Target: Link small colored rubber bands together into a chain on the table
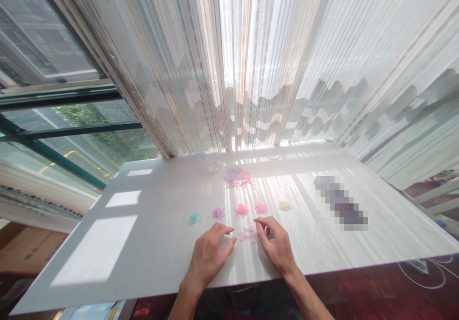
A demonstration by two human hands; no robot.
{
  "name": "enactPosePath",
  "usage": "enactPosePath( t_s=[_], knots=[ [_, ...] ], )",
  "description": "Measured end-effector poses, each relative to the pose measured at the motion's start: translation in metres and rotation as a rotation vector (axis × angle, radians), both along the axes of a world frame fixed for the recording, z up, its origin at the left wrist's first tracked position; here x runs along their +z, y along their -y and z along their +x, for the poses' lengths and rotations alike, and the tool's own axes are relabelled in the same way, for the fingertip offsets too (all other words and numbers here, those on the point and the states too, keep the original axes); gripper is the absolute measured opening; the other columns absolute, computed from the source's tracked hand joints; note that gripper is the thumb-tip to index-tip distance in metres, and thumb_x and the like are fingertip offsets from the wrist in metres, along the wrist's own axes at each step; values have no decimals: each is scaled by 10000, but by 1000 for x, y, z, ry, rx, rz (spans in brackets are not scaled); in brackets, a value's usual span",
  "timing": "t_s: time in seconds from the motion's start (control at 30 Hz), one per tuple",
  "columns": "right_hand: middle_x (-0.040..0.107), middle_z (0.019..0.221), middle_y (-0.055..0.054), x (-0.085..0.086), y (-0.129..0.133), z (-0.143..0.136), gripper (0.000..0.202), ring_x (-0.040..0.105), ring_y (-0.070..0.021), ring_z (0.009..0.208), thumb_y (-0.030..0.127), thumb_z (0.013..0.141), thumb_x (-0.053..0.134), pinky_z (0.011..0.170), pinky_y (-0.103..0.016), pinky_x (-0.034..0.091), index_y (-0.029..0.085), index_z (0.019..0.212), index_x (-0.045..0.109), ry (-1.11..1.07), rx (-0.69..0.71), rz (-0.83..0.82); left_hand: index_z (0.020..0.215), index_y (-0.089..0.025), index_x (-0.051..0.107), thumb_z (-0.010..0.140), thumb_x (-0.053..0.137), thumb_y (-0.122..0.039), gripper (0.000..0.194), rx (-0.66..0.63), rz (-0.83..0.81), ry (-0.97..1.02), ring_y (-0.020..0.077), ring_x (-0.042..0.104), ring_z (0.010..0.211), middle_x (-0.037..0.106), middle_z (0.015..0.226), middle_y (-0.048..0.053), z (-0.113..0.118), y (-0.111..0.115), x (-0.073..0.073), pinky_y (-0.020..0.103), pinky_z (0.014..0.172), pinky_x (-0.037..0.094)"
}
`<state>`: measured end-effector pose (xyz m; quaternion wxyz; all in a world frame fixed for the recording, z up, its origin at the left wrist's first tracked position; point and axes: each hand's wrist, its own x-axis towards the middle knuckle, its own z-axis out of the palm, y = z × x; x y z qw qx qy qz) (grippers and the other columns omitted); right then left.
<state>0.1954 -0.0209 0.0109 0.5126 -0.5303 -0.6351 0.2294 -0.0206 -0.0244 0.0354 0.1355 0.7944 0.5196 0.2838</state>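
Observation:
My left hand point(211, 252) is over the white table point(161, 258), thumb and forefinger apart, holding nothing. Opposite it, my right hand point(274, 243) rests beside a small loose pile of pink and purple bands point(247, 234), its fingers curled but parted. Beyond the hands lie small piles in a row: teal bands point(194, 218), purple bands point(218, 213), bright pink bands point(241, 209), light pink bands point(261, 208) and pale yellow bands point(284, 205). A larger mixed pile point(239, 178) of pink, blue and purple bands sits behind the row.
A clear round container point(213, 164) stands near the table's back edge, with a small clear item point(274, 157) to its right. A pixelated dark object point(342, 203) lies at the right. Sheer curtains point(251, 71) hang behind the table. White cables point(430, 274) are on the floor.

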Motion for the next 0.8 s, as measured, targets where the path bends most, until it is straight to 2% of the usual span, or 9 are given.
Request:
enactPosePath(
  t_s=[0.07,0.17,0.3,0.53,0.8],
  knots=[
    [700,830,-24,-1,0,0,151,613,-164,643,219,975,553,600,-278,514,214,978,705,12,3,12,1055,-259,707,905,671,-242,155,-39,-30,-25,179,727,771,740,929,3,13,-1,-1,255,681,553],
    [677,833,-32,-1,1,-1,150,624,-173,696,174,962,548,647,-285,527,208,982,693,81,52,73,1061,-237,705,928,655,-248,142,-30,-79,-64,198,740,835,733,937,16,21,-4,-2,272,725,557],
    [647,845,-46,-3,2,-5,112,635,-212,796,149,921,592,718,-323,531,205,961,680,240,110,149,1052,-228,710,965,615,-263,133,-1,-153,-107,198,733,847,720,942,22,23,-5,-1,282,747,550],
    [616,800,-31,-8,1,-6,83,587,-212,761,128,882,626,699,-329,487,208,873,643,374,137,162,1020,-228,711,988,588,-258,131,8,-174,-44,192,729,870,725,967,17,25,-4,-9,285,765,536],
    [617,817,-36,-10,0,-5,83,590,-214,779,129,902,604,707,-338,495,199,913,646,329,156,150,962,-246,719,989,588,-262,135,-10,-133,23,176,720,798,717,924,6,26,-4,-10,265,707,524]
  ],
)
